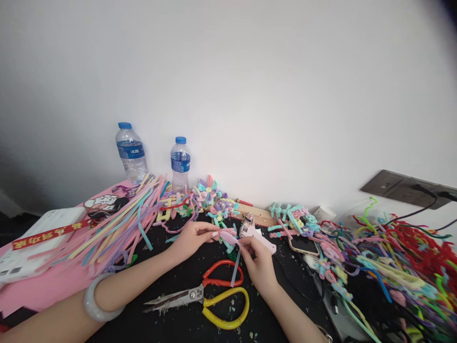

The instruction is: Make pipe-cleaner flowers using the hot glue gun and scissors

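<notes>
Pipe-cleaner piece (228, 237): pink and lilac, pretty fuzzy
Left hand (195, 237): pinching its left end
Right hand (259, 264): fingertips pinched at the other end
Scissors (194, 294): just chilling below, handles spread

Craft workspace, perhaps at home, loose fuzzy stems (142, 207), scissors (193, 294), wall sockets (396, 187)

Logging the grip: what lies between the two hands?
Head view: a pink-and-lilac fuzzy bundle spans from the left hand to the right hand.

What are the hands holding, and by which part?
A pink-and-lilac fuzzy piece: the left hand pinches its left end, the right hand its right end.
</notes>
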A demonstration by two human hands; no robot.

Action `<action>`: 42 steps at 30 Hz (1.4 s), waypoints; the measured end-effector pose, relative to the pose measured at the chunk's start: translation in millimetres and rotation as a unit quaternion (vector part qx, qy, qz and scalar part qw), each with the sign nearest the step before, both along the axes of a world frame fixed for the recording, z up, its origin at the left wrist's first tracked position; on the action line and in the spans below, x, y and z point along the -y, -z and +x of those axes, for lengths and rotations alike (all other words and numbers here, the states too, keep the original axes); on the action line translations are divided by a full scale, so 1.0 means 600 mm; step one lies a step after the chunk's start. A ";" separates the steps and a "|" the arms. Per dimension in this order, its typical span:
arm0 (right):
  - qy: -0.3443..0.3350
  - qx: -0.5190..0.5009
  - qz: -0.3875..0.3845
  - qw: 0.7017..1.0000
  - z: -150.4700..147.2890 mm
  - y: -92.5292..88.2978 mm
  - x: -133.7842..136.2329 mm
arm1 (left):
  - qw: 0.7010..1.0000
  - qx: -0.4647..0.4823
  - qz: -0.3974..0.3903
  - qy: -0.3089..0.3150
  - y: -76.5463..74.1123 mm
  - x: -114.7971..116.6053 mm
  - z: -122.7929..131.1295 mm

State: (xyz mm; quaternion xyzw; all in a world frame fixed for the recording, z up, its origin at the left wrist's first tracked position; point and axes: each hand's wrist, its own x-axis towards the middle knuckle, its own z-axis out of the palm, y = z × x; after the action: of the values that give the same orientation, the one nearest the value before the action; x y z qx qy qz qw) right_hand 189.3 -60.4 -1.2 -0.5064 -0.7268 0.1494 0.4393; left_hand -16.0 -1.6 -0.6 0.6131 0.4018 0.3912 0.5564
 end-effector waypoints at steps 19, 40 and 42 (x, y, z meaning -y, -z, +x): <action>0.023 -0.058 -0.032 0.998 -0.002 0.006 -0.001 | 1.000 -0.011 0.019 0.002 -0.001 0.002 0.000; 0.015 -0.034 0.013 0.999 0.003 0.000 -0.005 | 1.000 0.001 0.013 0.018 -0.009 0.005 -0.001; 0.010 -0.035 0.016 0.999 0.004 0.001 -0.005 | 1.000 0.003 0.010 0.019 -0.007 0.004 -0.001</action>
State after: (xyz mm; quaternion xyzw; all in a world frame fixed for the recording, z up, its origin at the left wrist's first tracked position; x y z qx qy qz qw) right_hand 191.5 -57.1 -1.9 -0.5008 -0.7081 0.1516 0.4741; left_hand -16.4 -4.2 3.9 0.6250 0.3845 0.3865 0.5587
